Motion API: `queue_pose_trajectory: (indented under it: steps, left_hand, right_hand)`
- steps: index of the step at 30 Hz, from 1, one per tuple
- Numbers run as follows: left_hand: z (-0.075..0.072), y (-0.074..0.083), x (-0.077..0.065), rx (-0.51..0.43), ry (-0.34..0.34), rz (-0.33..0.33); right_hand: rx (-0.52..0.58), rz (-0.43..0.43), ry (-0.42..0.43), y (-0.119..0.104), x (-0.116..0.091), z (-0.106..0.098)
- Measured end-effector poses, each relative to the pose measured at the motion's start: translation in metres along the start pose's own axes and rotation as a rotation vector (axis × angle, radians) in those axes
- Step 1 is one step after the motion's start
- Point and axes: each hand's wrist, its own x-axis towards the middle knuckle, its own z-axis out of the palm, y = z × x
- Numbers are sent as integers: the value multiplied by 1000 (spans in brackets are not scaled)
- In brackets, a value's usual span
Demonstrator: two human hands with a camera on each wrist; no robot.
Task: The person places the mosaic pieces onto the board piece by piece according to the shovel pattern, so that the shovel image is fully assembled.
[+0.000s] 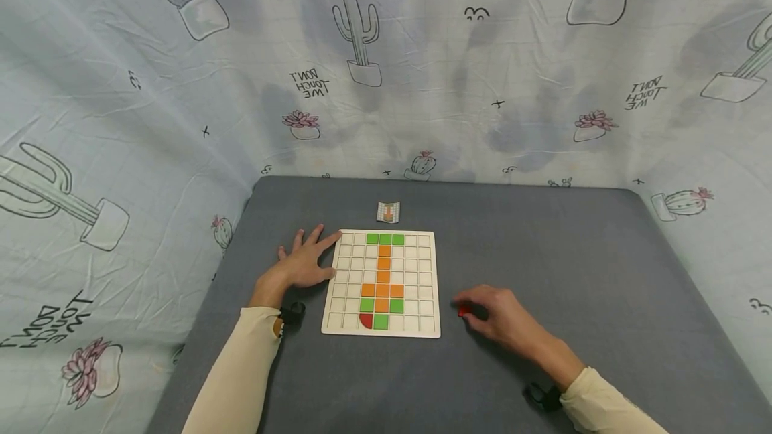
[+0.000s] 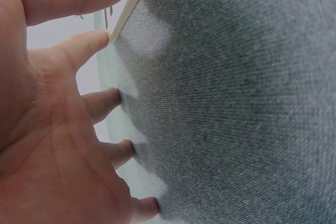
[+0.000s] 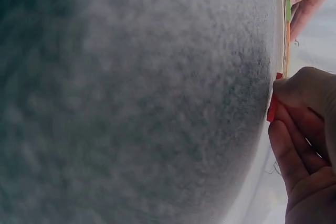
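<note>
A pale wooden grid board [image 1: 419, 263] lies on the table, with green squares [image 1: 386, 239], orange squares [image 1: 383, 263] and one red quarter-round tile [image 1: 366, 321] set in its cells. Spread beside its left edge is my left hand [image 1: 304, 263], thumb and index finger touching the rim. The left wrist view shows that palm and the board's edge [image 2: 128, 11]. To the right of the board, my right hand [image 1: 497, 313] pinches a red tile [image 3: 273, 103] between thumb and fingers, low over the table. The fingers cover part of that tile.
Behind the board lies a small pattern card [image 1: 389, 212] printed with a similar figure. The grey table [image 1: 543, 246] reaches back to a hanging cloth [image 1: 434, 86] with cactus drawings, which also rises at both sides.
</note>
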Motion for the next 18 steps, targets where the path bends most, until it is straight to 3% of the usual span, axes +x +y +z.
queue_pose_trajectory:
  steps: [5, 14, 18]
  left_hand:
    - [2, -3, 3, 22, -2, 3]
    - [-9, 13, -11, 1, -12, 7]
    - [-7, 8, -8, 2, -9, 10]
  right_hand:
    - [3, 1, -5, -4, 1, -4]
    - [70, -41, -66, -21, 18, -10]
    - [105, -69, -100, -29, 26, -7]
